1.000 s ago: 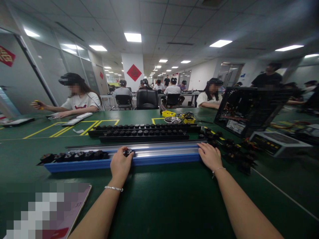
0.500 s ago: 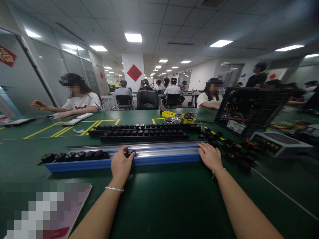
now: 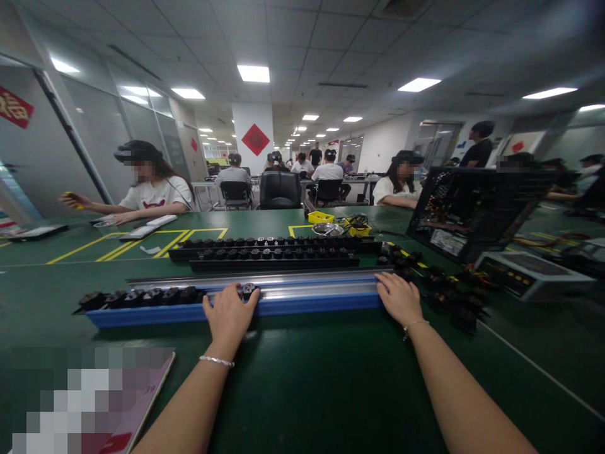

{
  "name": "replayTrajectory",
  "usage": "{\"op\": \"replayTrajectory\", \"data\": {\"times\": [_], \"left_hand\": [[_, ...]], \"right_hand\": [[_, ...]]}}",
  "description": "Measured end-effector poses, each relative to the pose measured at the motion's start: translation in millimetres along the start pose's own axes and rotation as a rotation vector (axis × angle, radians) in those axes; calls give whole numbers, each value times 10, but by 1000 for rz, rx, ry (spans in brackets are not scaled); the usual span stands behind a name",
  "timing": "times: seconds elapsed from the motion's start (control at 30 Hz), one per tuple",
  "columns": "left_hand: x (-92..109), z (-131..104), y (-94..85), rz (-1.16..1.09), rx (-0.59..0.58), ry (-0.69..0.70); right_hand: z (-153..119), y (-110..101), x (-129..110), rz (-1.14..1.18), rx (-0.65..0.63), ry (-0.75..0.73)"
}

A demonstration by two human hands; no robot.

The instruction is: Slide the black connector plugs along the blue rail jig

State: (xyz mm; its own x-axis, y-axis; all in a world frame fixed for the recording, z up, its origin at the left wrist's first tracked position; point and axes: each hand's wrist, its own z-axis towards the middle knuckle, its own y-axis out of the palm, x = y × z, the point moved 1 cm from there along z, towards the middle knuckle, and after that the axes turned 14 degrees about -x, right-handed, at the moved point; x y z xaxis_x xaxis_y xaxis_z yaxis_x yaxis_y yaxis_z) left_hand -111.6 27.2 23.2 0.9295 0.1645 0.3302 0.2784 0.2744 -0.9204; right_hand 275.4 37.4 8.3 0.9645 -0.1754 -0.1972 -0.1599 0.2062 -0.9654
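A long blue rail (image 3: 312,305) with a shiny metal channel lies across the green table. Several black socket-like modules (image 3: 152,296) sit in a row in its left part. My left hand (image 3: 231,318) is closed around one more black module (image 3: 248,290) in the channel, thumb on its right and fingers on its far side. Between this module and the row is a short gap, partly hidden by the hand. At the rail's right end my right hand (image 3: 401,299) grips the edge, fingers reaching over the top.
Behind the rail lie black strips (image 3: 278,262) filled with similar modules. Loose black modules (image 3: 466,315) are scattered to the right, beside a metal power-supply box (image 3: 529,274) and an open computer case (image 3: 463,214). A pink booklet (image 3: 142,397) lies front left. Co-workers sit opposite.
My left hand has shifted slightly, its fingers spreading a little, and the module shows more between thumb and fingers. My right hand stays at the rail's end.
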Motion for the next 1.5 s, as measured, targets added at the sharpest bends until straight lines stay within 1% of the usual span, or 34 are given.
{"op": "replayTrajectory", "data": {"times": [0.5,0.6,0.87,1.2,1.5], "left_hand": [[-4,7,-5,-59,-19,21],[1,7,-16,-58,-29,18],[4,-9,-8,-52,-14,69],[15,-16,-50,-52,-42,77],[15,-11,-26,-9,-16,97]], "right_hand": [[-11,-19,-11,-8,-11,-2],[-7,-18,-8,-9,-16,0],[-4,6,0,-5,-4,3],[4,6,5,-4,-6,2],[3,-1,2,-10,-13,6]]}}
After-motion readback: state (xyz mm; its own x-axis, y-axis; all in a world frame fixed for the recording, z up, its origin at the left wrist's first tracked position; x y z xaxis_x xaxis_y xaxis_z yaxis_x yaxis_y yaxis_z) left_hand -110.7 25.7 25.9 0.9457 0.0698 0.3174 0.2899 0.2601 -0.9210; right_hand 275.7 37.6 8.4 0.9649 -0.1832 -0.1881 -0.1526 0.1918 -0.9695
